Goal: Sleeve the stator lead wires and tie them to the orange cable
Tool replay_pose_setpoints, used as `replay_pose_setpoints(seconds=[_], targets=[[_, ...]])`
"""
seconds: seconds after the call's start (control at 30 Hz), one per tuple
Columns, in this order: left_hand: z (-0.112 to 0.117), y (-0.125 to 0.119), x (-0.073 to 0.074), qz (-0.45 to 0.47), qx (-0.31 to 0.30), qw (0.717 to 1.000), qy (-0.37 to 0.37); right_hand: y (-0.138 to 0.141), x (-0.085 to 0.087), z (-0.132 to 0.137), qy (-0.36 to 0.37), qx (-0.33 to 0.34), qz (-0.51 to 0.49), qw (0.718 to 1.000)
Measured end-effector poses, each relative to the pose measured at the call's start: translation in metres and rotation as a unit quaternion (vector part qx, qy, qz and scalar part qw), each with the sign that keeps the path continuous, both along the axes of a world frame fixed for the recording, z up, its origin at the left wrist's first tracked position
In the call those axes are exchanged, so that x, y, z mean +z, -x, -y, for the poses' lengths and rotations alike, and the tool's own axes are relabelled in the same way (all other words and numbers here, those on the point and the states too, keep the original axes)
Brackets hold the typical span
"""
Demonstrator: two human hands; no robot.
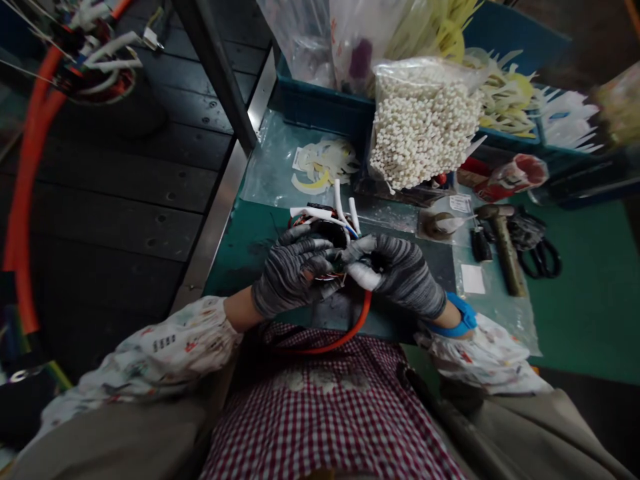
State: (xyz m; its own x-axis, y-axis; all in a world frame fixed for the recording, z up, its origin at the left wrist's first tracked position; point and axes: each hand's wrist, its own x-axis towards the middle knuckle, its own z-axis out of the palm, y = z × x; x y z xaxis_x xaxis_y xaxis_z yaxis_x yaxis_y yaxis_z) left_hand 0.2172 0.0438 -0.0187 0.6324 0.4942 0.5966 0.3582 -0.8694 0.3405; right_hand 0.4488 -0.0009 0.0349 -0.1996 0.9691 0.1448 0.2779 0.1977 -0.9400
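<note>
Item: wire harness with white-sleeved leads, held between both hands over the green worktop; orange cable trailing from it towards the person's lap. Left hand and right hand in grey striped knit gloves, fingers curled round the bundle from either side, right hand pinching a white sleeve (exact grip partly hidden). Blue wrist strap on right wrist. Nearby: bagged white cable ties, blue plastic crate, hammer, black-handled scissors.
</note>
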Motion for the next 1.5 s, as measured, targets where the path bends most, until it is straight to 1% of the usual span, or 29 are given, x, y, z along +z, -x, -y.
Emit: replay_pose_setpoints(seconds=[0.07, 0.13, 0.17, 0.23, 0.27, 0.3, 0.33, 0.4, 0.43, 0.47, 0.5, 0.57, 0.6, 0.67, 0.73, 0.77, 0.83, 0.87, 0.9, 0.97, 1.03, 1.1, 1.17, 1.23, 1.27, 1.33, 1.37, 1.43, 1.5], targets=[[0.0, -0.001, 0.0, 0.006, -0.006, 1.0, -0.001, -0.004, -0.004, 0.003, -0.017, 0.052, 0.013, 0.998], [0.0, 0.0, 0.001, 0.0, -0.014, 1.0, 0.007, -0.007, -0.01, 0.008, -0.024, 0.11, 0.05, 0.992], [0.0, 0.0, 0.001, -0.003, -0.019, 1.0, 0.012, -0.008, -0.013, 0.011, -0.021, 0.123, 0.074, 0.989], [0.001, 0.001, 0.001, -0.009, -0.018, 1.0, 0.023, -0.01, -0.021, 0.016, -0.019, 0.114, 0.121, 0.986], [0.001, 0.001, 0.001, -0.01, -0.014, 1.0, 0.023, -0.01, -0.025, 0.018, -0.041, 0.101, 0.138, 0.984], [0.001, 0.001, 0.001, -0.009, -0.009, 1.0, 0.019, -0.01, -0.029, 0.02, -0.08, 0.098, 0.156, 0.98], [0.001, 0.001, 0.001, -0.003, -0.007, 1.0, 0.01, -0.01, -0.032, 0.02, -0.132, 0.113, 0.176, 0.969], [0.001, 0.0, 0.0, 0.019, -0.006, 1.0, -0.004, -0.01, -0.036, 0.017, -0.228, 0.166, 0.213, 0.935], [0.0, 0.0, 0.0, 0.029, -0.006, 1.0, -0.005, -0.009, -0.035, 0.015, -0.247, 0.185, 0.229, 0.923], [0.0, -0.001, 0.0, 0.036, -0.004, 0.999, -0.004, -0.008, -0.034, 0.014, -0.238, 0.193, 0.243, 0.92], [0.0, -0.001, 0.0, 0.042, -0.003, 0.999, -0.004, -0.007, -0.033, 0.013, -0.211, 0.187, 0.256, 0.925], [-0.001, -0.001, 0.0, 0.041, -0.002, 0.999, -0.011, -0.005, -0.03, 0.012, -0.169, 0.147, 0.273, 0.936], [-0.001, 0.0, 0.0, 0.038, -0.004, 0.999, -0.017, -0.004, -0.03, 0.013, -0.177, 0.131, 0.281, 0.934], [-0.001, 0.001, 0.001, 0.029, -0.005, 0.999, -0.026, -0.003, -0.03, 0.015, -0.24, 0.129, 0.292, 0.917], [-0.001, 0.002, 0.0, 0.028, -0.001, 0.999, -0.027, -0.002, -0.03, 0.018, -0.286, 0.159, 0.279, 0.903], [-0.001, 0.002, 0.0, 0.031, -0.001, 0.999, -0.027, 0.0, -0.028, 0.018, -0.285, 0.183, 0.262, 0.904], [-0.001, 0.001, -0.001, 0.035, -0.005, 0.999, -0.026, 0.009, -0.024, 0.015, -0.239, 0.224, 0.219, 0.919], [-0.002, 0.001, -0.001, 0.034, -0.007, 0.999, -0.027, 0.015, -0.022, 0.011, -0.208, 0.218, 0.2, 0.932], [-0.003, 0.0, -0.001, 0.033, -0.007, 0.999, -0.031, 0.022, -0.021, 0.004, -0.181, 0.191, 0.189, 0.946], [-0.005, 0.0, 0.001, 0.032, -0.004, 0.998, -0.047, 0.037, -0.02, -0.014, -0.151, 0.098, 0.19, 0.965], [-0.008, 0.001, 0.005, 0.022, -0.011, 0.998, -0.061, 0.046, -0.023, -0.033, -0.159, 0.02, 0.203, 0.966], [-0.01, 0.005, 0.007, 0.002, -0.036, 0.997, -0.066, 0.046, -0.026, -0.044, -0.17, -0.02, 0.211, 0.962], [-0.011, 0.014, 0.007, -0.032, -0.054, 0.995, -0.075, 0.038, -0.029, -0.042, -0.17, -0.085, 0.209, 0.959], [-0.011, 0.027, 0.004, -0.075, -0.025, 0.992, -0.101, 0.029, -0.033, -0.03, -0.162, -0.151, 0.21, 0.952], [-0.011, 0.034, 0.003, -0.095, -0.005, 0.988, -0.121, 0.026, -0.035, -0.023, -0.147, -0.169, 0.206, 0.953], [-0.015, 0.047, 0.001, -0.115, 0.016, 0.98, -0.16, 0.023, -0.043, -0.012, -0.094, -0.169, 0.179, 0.965], [-0.018, 0.052, 0.003, -0.124, 0.009, 0.977, -0.173, 0.023, -0.046, -0.01, -0.061, -0.16, 0.158, 0.972], [-0.026, 0.059, 0.013, -0.159, -0.038, 0.968, -0.189, 0.023, -0.051, -0.013, -0.012, -0.141, 0.115, 0.983], [-0.036, 0.06, 0.028, -0.198, -0.099, 0.952, -0.212, 0.018, -0.05, -0.027, -0.001, -0.098, 0.097, 0.99]])
